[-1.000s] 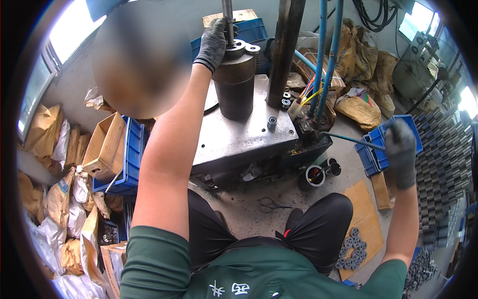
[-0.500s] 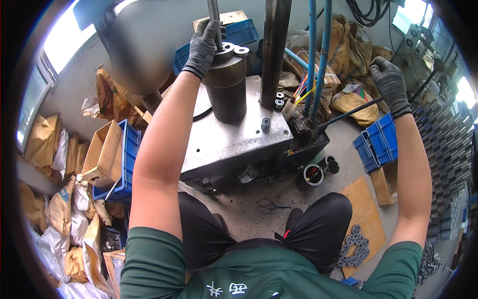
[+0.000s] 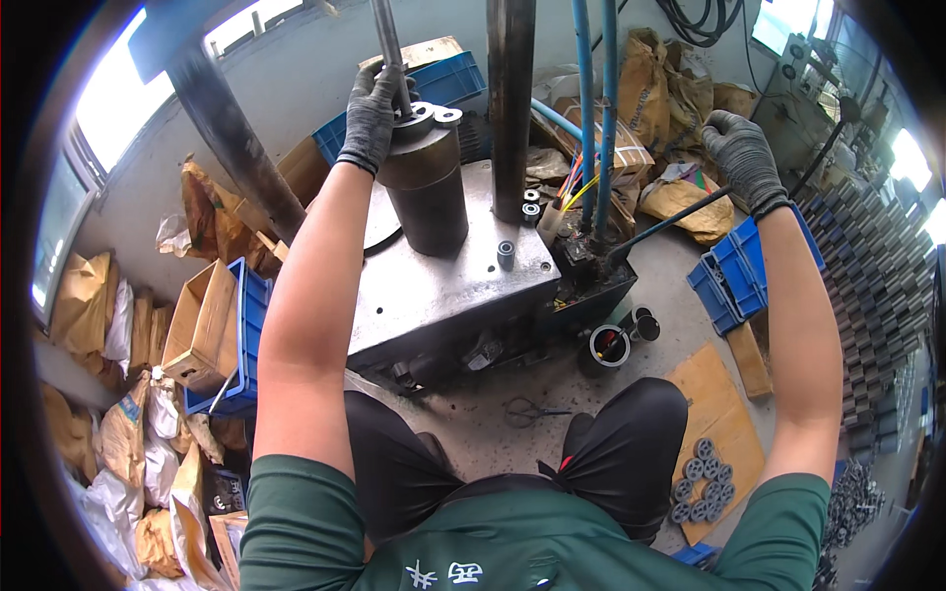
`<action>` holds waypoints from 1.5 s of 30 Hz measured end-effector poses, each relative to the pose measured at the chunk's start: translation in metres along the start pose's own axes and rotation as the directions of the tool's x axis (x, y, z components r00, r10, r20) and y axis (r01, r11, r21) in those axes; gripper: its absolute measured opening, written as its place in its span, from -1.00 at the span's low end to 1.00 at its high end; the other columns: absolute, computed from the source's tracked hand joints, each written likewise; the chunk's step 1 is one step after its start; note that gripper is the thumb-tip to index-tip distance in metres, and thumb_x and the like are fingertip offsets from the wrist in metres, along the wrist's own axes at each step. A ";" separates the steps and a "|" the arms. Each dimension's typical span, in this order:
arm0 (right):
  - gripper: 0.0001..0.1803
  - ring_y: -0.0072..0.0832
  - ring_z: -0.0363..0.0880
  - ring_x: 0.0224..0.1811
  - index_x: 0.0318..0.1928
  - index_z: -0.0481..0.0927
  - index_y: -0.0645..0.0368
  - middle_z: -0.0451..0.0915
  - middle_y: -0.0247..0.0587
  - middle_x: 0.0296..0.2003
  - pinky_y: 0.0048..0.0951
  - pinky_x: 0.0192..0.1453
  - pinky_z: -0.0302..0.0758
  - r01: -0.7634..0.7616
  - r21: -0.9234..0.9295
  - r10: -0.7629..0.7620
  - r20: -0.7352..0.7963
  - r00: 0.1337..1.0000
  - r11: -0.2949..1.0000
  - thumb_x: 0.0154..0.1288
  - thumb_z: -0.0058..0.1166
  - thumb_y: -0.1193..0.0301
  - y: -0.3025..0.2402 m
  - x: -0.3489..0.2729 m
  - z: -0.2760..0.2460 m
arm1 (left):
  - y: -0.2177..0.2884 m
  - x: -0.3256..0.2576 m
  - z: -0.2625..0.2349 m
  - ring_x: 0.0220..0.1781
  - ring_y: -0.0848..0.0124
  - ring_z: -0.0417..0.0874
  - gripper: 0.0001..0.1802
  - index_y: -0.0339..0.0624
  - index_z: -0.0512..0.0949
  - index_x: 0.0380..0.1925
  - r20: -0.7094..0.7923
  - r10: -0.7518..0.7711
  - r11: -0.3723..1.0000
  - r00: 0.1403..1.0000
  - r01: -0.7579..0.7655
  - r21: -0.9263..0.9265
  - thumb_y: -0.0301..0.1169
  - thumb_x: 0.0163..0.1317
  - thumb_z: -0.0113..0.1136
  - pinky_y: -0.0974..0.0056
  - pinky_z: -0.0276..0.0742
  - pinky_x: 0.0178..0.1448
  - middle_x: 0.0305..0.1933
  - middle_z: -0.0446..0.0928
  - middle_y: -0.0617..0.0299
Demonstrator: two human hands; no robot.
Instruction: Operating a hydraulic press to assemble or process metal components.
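Note:
Gloved in grey, my left hand (image 3: 371,113) is closed around the upright metal rod (image 3: 388,39), just above a thick dark steel cylinder (image 3: 426,207). A ring-shaped metal part (image 3: 422,112) lies on the cylinder's top at the rod's lower end, with another small ring part (image 3: 447,116) beside it. The cylinder stands on a steel machine table (image 3: 443,286). My right hand (image 3: 741,153), in a matching glove, is curled at the outer end of a long dark lever (image 3: 675,219); its palm side is hidden. Small metal bushings (image 3: 506,254) stand on the table.
A dark steel column (image 3: 510,108) and blue pipes (image 3: 594,118) rise behind the table. Blue crates (image 3: 729,281) stand at right near stacked metal tubes (image 3: 867,276). Ring parts (image 3: 703,483) lie on cardboard. Paper sacks (image 3: 123,424) and a wooden box (image 3: 202,325) line the left.
The whole view has shifted slightly, so the machine appears farther left. My left hand stays on the rod and my right hand stays at the lever.

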State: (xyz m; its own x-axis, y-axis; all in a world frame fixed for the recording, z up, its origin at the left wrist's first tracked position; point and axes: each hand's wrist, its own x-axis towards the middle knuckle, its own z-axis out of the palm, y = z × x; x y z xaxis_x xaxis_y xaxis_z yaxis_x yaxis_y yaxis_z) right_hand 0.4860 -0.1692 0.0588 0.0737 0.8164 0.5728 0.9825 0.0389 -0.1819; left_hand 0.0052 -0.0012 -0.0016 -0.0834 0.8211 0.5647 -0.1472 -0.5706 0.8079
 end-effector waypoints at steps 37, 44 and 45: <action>-0.69 -0.06 0.66 -0.02 0.00 0.69 0.22 0.69 0.01 -0.07 -0.09 0.13 0.57 0.490 0.063 -0.483 -0.102 0.870 0.869 0.26 0.28 0.39 -0.085 -0.226 -0.035 | -0.038 -0.298 0.064 -0.07 0.27 0.69 -0.87 -0.22 0.60 -0.05 0.220 -0.244 0.877 0.945 0.118 0.465 -0.45 0.47 0.26 0.18 0.62 0.09 -0.08 0.68 0.12; -0.62 -0.03 0.69 -0.01 0.03 0.68 0.20 0.67 -0.02 -0.02 -0.08 0.10 0.64 0.331 0.699 -0.338 -0.134 0.932 0.635 0.20 0.41 0.40 -0.166 -0.233 0.066 | 0.055 -0.312 0.079 -0.26 0.55 0.65 -0.48 -0.13 0.37 0.38 0.387 -0.600 0.758 0.700 0.653 -0.005 -0.30 0.52 0.29 0.43 0.59 -0.33 -0.10 0.66 0.20; -0.60 -0.06 0.71 -0.03 0.03 0.68 0.17 0.68 -0.04 -0.04 -0.12 0.07 0.66 0.273 0.776 -0.340 -0.081 0.937 0.568 0.18 0.44 0.40 -0.170 -0.236 0.076 | 0.063 -0.312 0.075 -0.25 0.55 0.65 -0.45 -0.12 0.36 0.40 0.402 -0.631 0.728 0.663 0.685 0.014 -0.30 0.52 0.29 0.43 0.61 -0.28 -0.09 0.65 0.21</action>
State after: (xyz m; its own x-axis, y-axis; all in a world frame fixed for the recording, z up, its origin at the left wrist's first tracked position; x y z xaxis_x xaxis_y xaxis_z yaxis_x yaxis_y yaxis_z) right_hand 0.2888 -0.3243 -0.1058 -0.2513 0.7053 0.6629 0.4456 0.6923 -0.5676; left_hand 0.0957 -0.2942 -0.1139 0.4340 0.8983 -0.0677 -0.1510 0.1466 0.9776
